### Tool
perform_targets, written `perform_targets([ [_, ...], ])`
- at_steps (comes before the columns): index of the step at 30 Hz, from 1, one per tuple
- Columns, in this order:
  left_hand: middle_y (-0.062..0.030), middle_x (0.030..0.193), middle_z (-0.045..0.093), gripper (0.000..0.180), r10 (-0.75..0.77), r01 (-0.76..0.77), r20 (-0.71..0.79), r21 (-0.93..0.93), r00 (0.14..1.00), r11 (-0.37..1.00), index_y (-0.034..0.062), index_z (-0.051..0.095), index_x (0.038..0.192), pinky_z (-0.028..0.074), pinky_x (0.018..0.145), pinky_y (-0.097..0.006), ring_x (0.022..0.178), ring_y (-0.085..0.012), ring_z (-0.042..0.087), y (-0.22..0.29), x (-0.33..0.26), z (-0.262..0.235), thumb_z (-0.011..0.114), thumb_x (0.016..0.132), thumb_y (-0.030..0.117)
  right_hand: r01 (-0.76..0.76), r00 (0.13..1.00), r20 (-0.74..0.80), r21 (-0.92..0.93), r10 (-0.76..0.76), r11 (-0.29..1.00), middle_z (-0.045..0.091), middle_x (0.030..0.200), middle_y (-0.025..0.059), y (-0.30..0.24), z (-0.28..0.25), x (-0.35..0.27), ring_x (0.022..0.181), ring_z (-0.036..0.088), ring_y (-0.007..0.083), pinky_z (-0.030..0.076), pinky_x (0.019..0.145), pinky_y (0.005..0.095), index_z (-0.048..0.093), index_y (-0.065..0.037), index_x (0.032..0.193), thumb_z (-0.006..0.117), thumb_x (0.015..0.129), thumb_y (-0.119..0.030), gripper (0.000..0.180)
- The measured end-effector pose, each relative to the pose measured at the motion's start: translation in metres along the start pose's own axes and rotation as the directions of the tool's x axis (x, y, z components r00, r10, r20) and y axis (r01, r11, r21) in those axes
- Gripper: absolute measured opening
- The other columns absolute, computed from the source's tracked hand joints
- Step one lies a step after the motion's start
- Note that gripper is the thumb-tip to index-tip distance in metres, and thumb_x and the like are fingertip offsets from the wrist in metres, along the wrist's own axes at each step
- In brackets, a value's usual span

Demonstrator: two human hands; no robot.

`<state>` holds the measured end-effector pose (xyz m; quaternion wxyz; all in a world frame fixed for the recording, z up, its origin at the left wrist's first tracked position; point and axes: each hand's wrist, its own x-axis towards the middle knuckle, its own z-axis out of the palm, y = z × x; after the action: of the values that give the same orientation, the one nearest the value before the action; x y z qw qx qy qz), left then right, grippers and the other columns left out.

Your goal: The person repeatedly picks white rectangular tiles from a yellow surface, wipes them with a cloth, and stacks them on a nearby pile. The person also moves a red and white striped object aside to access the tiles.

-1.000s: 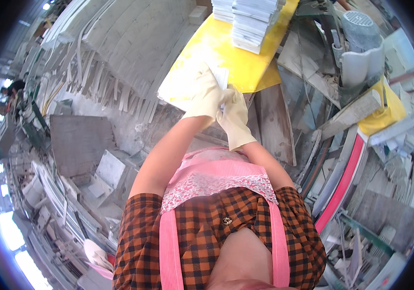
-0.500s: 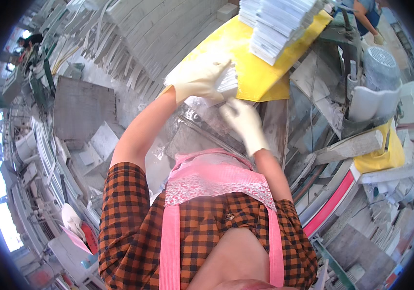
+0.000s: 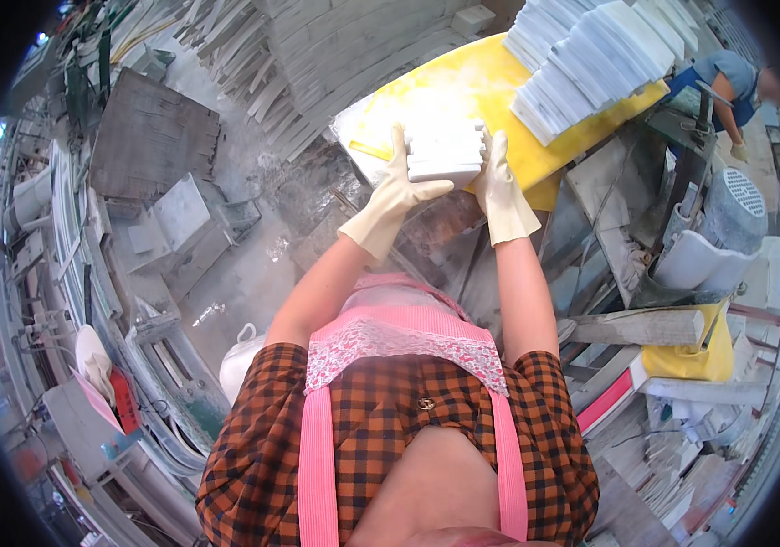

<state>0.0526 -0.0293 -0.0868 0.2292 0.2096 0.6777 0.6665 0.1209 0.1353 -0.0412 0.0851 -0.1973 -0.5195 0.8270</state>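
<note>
Overhead, looking down at two cream-gloved hands pressing a small stack of white tiles (image 3: 446, 153) between them, left hand (image 3: 396, 187) flat against one end with thumb wrapping underneath, right hand (image 3: 502, 182) flat against the other. Hovering at the near edge of a yellow board (image 3: 463, 91), with bigger white tile stacks (image 3: 590, 59) piled behind.

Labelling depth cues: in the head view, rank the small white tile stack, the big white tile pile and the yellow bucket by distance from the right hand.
1. small white tile stack: gripped by right hand
2. big white tile pile: up-right, on the yellow board
3. yellow bucket: lower right
</note>
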Motion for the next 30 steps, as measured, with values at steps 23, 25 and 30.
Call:
perform_targets([
  [23, -0.0341, 0.156, 0.036, 0.141, 0.169, -0.285, 0.231, 0.719, 0.958, 0.634, -0.0093, 0.025, 0.156, 0.030, 0.122, -0.047, 0.149, -0.0476, 0.031, 0.089, 0.020, -0.028, 0.092, 0.054, 0.060, 0.112, 0.982, 0.143, 0.063, -0.120, 0.992, 0.040, 0.161, 0.0150, 0.019, -0.019, 0.011, 0.149, 0.038, 0.0261, 0.029, 0.122, 0.0355, 0.035, -0.006, 0.159, 0.031, 0.107, -0.065, 0.079],
  [25, -0.0349, 0.155, 0.038, 0.143, 0.141, -0.343, 0.313, 0.846, 0.939, 0.408, -0.0133, 0.026, 0.155, 0.022, 0.126, -0.049, 0.151, -0.0473, 0.029, 0.106, 0.025, -0.021, 0.089, 0.054, 0.065, 0.174, 0.983, 0.031, 0.122, -0.179, 0.977, 0.039, 0.162, 0.0158, 0.021, -0.028, 0.003, 0.149, 0.037, 0.0264, 0.028, 0.123, 0.0360, 0.035, -0.005, 0.159, 0.032, 0.108, -0.061, 0.076],
  [30, -0.0347, 0.154, 0.039, 0.141, 0.020, -0.426, 0.426, 0.904, 0.905, 0.031, -0.0166, 0.030, 0.151, 0.023, 0.125, -0.046, 0.149, -0.0437, 0.034, 0.128, 0.039, 0.005, 0.090, 0.052, 0.063, 0.274, 0.962, -0.058, 0.200, -0.268, 0.941, 0.031, 0.165, 0.0201, 0.025, -0.051, -0.027, 0.153, 0.032, 0.0281, 0.023, 0.128, 0.0382, 0.032, 0.001, 0.158, 0.037, 0.113, -0.043, 0.064],
])
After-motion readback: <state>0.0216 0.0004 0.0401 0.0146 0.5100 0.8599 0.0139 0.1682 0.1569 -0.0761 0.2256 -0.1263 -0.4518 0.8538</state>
